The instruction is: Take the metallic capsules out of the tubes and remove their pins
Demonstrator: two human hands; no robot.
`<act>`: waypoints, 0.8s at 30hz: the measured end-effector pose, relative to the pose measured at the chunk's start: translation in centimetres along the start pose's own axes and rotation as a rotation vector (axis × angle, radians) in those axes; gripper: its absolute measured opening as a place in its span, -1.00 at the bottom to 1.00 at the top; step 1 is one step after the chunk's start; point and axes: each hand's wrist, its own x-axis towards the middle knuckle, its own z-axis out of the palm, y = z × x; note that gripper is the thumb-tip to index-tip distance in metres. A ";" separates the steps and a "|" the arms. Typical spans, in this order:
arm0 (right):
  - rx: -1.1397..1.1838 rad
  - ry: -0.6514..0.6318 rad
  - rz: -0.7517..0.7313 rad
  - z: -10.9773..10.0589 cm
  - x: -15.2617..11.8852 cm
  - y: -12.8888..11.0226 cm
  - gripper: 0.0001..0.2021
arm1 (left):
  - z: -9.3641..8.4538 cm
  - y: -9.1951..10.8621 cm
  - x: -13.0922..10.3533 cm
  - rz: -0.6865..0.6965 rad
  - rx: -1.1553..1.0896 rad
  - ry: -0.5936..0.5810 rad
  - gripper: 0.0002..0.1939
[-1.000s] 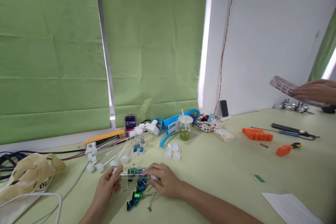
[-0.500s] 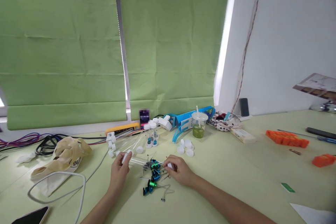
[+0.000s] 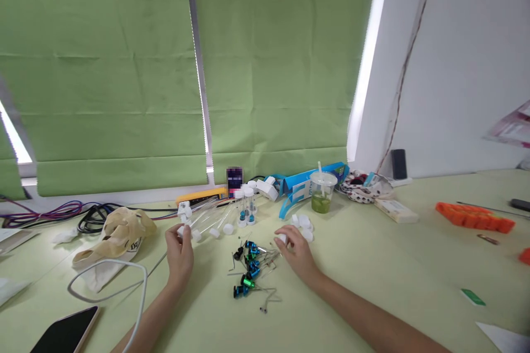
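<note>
My left hand [image 3: 180, 256] is at the left end of a group of clear tubes [image 3: 207, 216] with white caps. Its thumb and fingers are closed around the white-capped end of a clear tube; where that tube's body lies among the others is hard to make out. My right hand [image 3: 298, 256] pinches a white cap [image 3: 282, 238], held beside several loose white caps [image 3: 305, 222]. Between the hands lies a pile of small blue, green and black metal parts [image 3: 252, 267] with thin bent metal rods [image 3: 269, 293]. Behind it, capped tubes with blue pieces inside [image 3: 247, 215] stand upright.
A lidded cup of green drink [image 3: 322, 201] stands at the back beside a blue bag [image 3: 306, 183]. On the left are a beige cloth bag [image 3: 120, 237], a white cable [image 3: 143, 292] and a phone [image 3: 66, 331]. An orange holder [image 3: 474, 217] lies at right.
My left hand has carried the capped tube left, away from the metal parts, to the other tubes. My right hand has moved right and up with its cap, towards the loose caps.
</note>
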 end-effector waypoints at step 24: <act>-0.636 0.139 0.183 -2.3 2.9 7.1 -0.60 | 1.3 -2.7 0.8 0.418 0.744 -0.373 -0.42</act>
